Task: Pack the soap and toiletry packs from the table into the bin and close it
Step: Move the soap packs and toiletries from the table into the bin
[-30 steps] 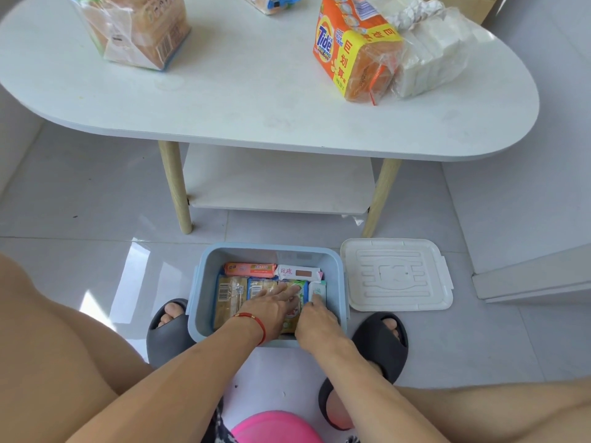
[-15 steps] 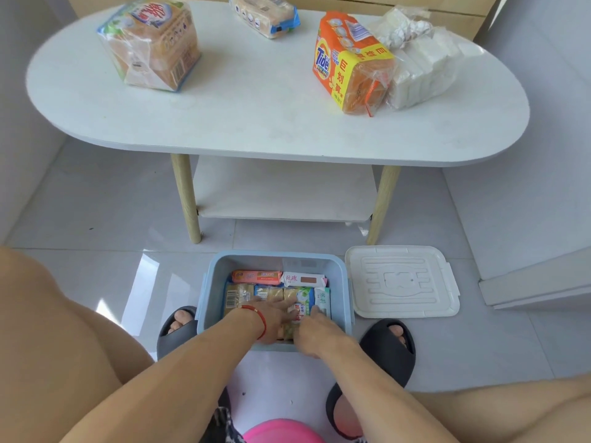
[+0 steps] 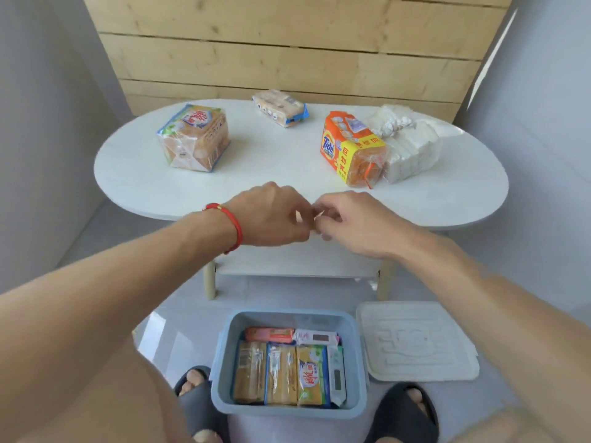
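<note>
A blue bin (image 3: 220, 359) stands open on the floor between my feet, with several soap bars packed side by side in it. Its white lid (image 3: 415, 342) lies flat on the floor to the right. On the white oval table (image 3: 271, 164) lie an orange Tide soap pack (image 3: 348, 148), a clear pack of white bars (image 3: 409, 145), a brown soap pack (image 3: 195, 137) at the left and a smaller pack (image 3: 281, 107) at the back. My left hand (image 3: 271, 215) and my right hand (image 3: 355, 222) hover together above the table's front edge, fingers loosely curled, holding nothing.
A lower shelf (image 3: 297, 263) sits under the table between pale wooden legs. A wooden plank wall (image 3: 287, 52) stands behind the table. My dark slippers (image 3: 406, 410) flank the bin on the grey tiled floor.
Both hands have come up out of the bin and now hover in front of the table edge. My head has tilted up, showing the whole table and the wall.
</note>
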A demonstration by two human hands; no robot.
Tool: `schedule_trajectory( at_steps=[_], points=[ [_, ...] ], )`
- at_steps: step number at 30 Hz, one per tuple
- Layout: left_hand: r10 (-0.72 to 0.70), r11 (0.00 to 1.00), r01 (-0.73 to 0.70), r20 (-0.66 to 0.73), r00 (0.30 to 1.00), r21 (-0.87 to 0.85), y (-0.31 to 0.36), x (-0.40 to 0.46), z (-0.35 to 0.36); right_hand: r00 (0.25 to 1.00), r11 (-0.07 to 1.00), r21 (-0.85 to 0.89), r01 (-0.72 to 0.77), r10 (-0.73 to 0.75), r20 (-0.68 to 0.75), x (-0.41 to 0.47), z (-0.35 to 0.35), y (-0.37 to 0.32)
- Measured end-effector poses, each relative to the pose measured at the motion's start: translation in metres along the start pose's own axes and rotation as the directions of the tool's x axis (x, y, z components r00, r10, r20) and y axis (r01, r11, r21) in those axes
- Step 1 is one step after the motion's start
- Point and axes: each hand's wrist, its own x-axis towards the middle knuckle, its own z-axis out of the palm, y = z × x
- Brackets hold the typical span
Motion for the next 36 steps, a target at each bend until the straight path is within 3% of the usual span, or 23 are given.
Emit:
schedule_trajectory(
  at_steps=[3, 5, 7, 9, 11, 15, 17, 21, 25, 27, 31, 36],
  points=[
    [-0.097, 0.991, 0.058, -0.367, 0.925, -0.117, -0.022, 0.006, -0.026, 0.982, 0.996, -0.075, 0.053, -0.066, -0.174, 0.016, -0.028, -0.002],
    [-0.176, 0.984, 0.129, -0.596, 0.783, -0.121, -0.044, 0.017, -0.033, 0.925, 0.982, -0.178, 0.064, -0.125, -0.357, 0.034, -0.037, 0.003],
    [-0.229, 0.954, 0.299, -0.716, 0.660, -0.030, -0.070, 0.031, -0.038, 0.886, 0.948, -0.319, -0.012, -0.138, -0.443, 0.060, -0.041, 0.008],
    [-0.351, 0.864, 0.503, -0.716, 0.603, 0.000, -0.092, 0.042, -0.039, 0.912, 0.904, -0.391, -0.173, -0.003, -0.410, 0.083, -0.041, 0.012],
    [-0.474, 0.793, 0.608, -0.656, 0.588, -0.028, -0.105, 0.050, -0.031, 0.907, 0.858, -0.397, -0.326, 0.166, -0.386, 0.097, -0.030, 0.011],
    [-0.586, 0.733, 0.667, -0.626, 0.514, -0.137, -0.115, 0.060, -0.033, 0.883, 0.762, -0.536, -0.364, 0.099, -0.460, 0.101, -0.006, 0.001],
    [-0.630, 0.723, 0.667, -0.569, 0.529, -0.180, -0.117, 0.062, -0.041, 0.880, 0.802, -0.504, -0.320, 0.054, -0.472, 0.098, -0.001, -0.006],
    [-0.630, 0.767, 0.594, -0.461, 0.625, -0.242, -0.101, 0.043, -0.046, 0.901, 0.898, -0.371, -0.237, 0.061, -0.429, 0.082, 0.004, -0.019],
    [-0.574, 0.817, 0.491, -0.349, 0.740, -0.302, -0.060, 0.015, -0.044, 0.905, 0.906, -0.308, -0.291, 0.157, -0.395, 0.063, 0.002, -0.024],
    [-0.572, 0.802, 0.447, -0.298, 0.764, -0.395, -0.036, -0.001, -0.035, 0.910, 0.911, -0.278, -0.304, 0.192, -0.368, 0.052, 0.001, -0.024],
    [-0.591, 0.635, 0.391, -0.093, 0.801, -0.667, -0.006, -0.027, -0.019, 0.919, 0.926, -0.162, -0.341, 0.292, -0.266, 0.026, -0.004, -0.022],
    [-0.327, 0.347, 0.377, 0.266, 0.907, -0.859, -0.014, -0.054, 0.003, 0.924, 0.933, -0.013, -0.361, 0.355, -0.144, -0.009, -0.012, -0.025]
  ],
)
